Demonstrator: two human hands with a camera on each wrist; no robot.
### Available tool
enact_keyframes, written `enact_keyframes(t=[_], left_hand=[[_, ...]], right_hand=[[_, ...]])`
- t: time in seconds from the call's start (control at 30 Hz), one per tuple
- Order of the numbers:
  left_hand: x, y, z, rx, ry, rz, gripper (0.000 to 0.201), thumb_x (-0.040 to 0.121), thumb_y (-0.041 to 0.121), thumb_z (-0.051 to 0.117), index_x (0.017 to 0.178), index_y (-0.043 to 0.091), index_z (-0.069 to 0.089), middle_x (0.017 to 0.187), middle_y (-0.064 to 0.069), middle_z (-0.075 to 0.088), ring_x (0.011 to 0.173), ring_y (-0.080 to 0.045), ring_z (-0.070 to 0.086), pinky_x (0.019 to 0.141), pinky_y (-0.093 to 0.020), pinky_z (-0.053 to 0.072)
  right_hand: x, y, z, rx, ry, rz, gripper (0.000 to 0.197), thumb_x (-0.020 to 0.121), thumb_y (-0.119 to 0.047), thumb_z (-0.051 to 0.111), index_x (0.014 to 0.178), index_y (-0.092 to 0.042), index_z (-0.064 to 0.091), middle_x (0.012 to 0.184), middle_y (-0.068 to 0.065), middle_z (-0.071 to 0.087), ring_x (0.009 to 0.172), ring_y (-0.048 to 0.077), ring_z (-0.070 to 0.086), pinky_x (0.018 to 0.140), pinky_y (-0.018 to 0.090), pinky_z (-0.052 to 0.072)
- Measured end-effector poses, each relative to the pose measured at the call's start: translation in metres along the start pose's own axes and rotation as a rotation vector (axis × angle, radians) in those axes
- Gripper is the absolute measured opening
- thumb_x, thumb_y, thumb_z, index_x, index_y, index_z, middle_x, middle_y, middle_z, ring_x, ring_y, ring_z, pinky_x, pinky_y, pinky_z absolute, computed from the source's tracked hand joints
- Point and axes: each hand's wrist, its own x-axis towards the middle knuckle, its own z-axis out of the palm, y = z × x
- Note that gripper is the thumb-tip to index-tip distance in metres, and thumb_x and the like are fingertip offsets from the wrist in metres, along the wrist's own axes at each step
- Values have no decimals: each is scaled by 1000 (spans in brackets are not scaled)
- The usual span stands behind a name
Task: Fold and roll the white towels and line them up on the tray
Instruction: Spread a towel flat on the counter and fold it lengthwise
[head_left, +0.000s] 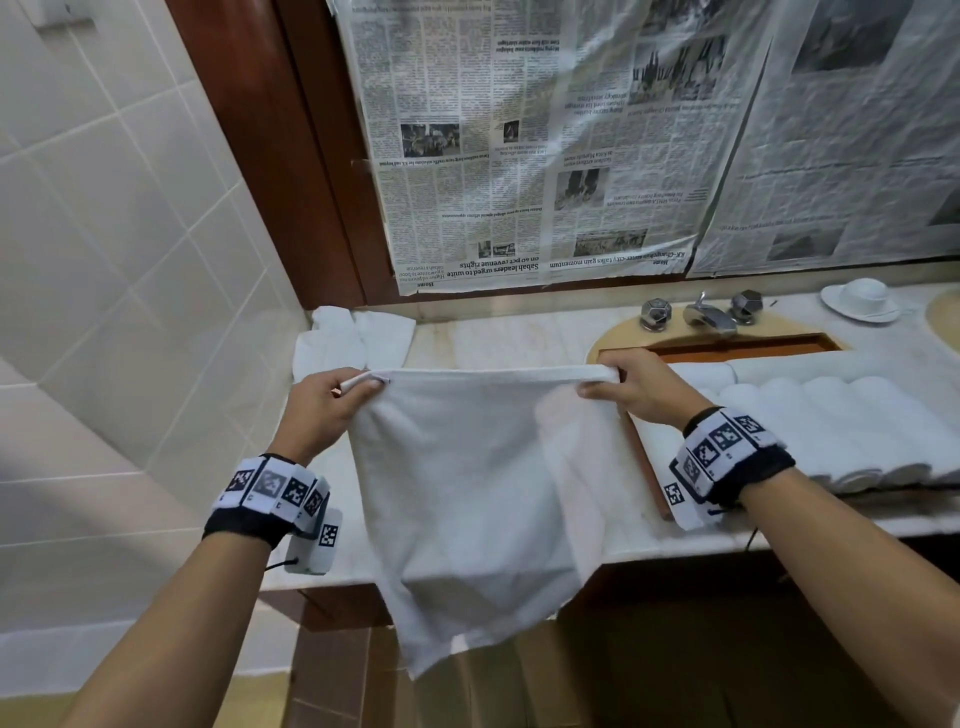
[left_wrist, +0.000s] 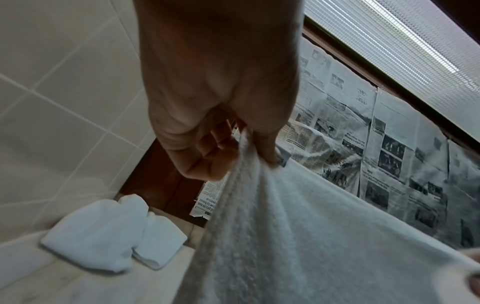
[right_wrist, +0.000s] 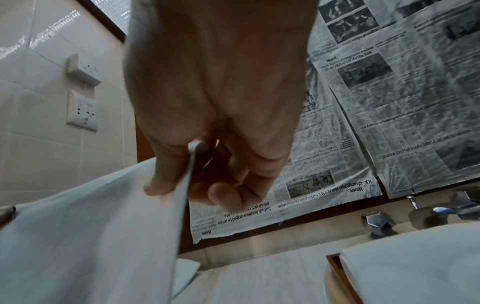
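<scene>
- Head view: the left hand (head_left: 324, 402) and the right hand (head_left: 641, 387) each pinch a top corner of one white towel (head_left: 467, 493), which is stretched between them. It hangs open in front of the counter (head_left: 498, 338), with its lower edge below the counter's front lip. This towel looks unfolded, so its folding and rolling are, I judge, still to do.
- Head view, to the right of the right hand: a row of rolled towels (head_left: 841, 421) lies side by side on the wooden tray (head_left: 647, 478), so a good part of the job seems done. How many rolls there are I cannot tell exactly.
- Head view, beyond the left hand: loosely folded white towels (head_left: 358, 338) lie on the counter, not yet rolled.
- Left wrist view: the thumb and curled fingers (left_wrist: 207, 152) grip the towel's bunched corner; the cloth runs away to the right. The waiting towels sit below and left of this hand.
- Right wrist view: the thumb presses the towel's hem against curled fingers (right_wrist: 233, 193). The tray's corner, with white cloth on it, lies lower right of this hand, beside the tap (right_wrist: 376, 223).
</scene>
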Motion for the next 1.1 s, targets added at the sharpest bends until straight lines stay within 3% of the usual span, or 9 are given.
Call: enact_keyframes(t=[0.1,0.17,0.27,0.4,0.5,0.63,0.8,0.97,1.1], left_hand=[[1,8,0,85,3,22,10,92,33,71,83,36,74,69,27,68,68,7,59,61,-8,38],[3,9,0,97,5,17,10,91,33,72,84,28,77,65,31,64,62,6,56,59,-10,38],[5,11,-1,56,18,-17,16,91,36,72,84,23,78,60,18,64,53,-2,56,60,-23,44],[7,15,-3,-6,-28,-25,11,94,30,69,89,27,78,57,-5,66,46,-7,53,52,-18,42],[13,15,-3,-98,-23,-58,10,94,20,69,95,14,78,66,-13,71,54,-19,66,50,-16,50],[25,11,-2,-206,-15,-96,10,93,14,71,97,6,76,76,-15,71,68,-23,73,58,-25,60],[43,-1,-6,-194,-39,-118,9,91,17,73,91,8,76,70,-14,72,63,-18,71,59,-25,61],[61,-17,-10,-192,-47,-154,10,90,19,74,88,9,75,69,-15,72,59,-15,69,61,-28,62],[72,-23,-8,-203,-74,-156,10,90,20,74,87,10,75,69,-13,72,62,-17,71,61,-26,61]], right_hand=[[7,-5,-6,-21,60,-10,35,83,-37,78,75,-7,62,73,18,61,66,26,57,61,37,42],[11,-7,-11,-11,78,-8,33,84,-35,78,75,-7,62,71,17,61,60,20,54,60,35,41],[13,-11,-20,30,115,18,26,84,-26,79,74,-8,64,64,6,58,55,12,52,57,31,43],[16,-7,-29,56,84,74,24,84,-27,78,80,-5,68,63,5,59,51,14,51,55,33,42],[17,-8,-31,70,62,112,23,88,-24,74,86,-1,70,65,9,60,49,14,53,52,33,46],[24,-12,-26,92,75,152,23,90,-23,73,88,0,72,67,18,65,49,17,59,56,35,49],[39,-10,-17,135,77,227,31,86,-31,76,91,0,73,79,24,71,62,30,65,70,52,57],[51,-13,-3,215,76,297,38,87,-32,76,98,3,70,95,26,71,78,37,73,76,53,60],[59,-15,7,263,100,352,34,93,-24,70,101,9,68,85,16,66,66,23,68,58,29,59]])
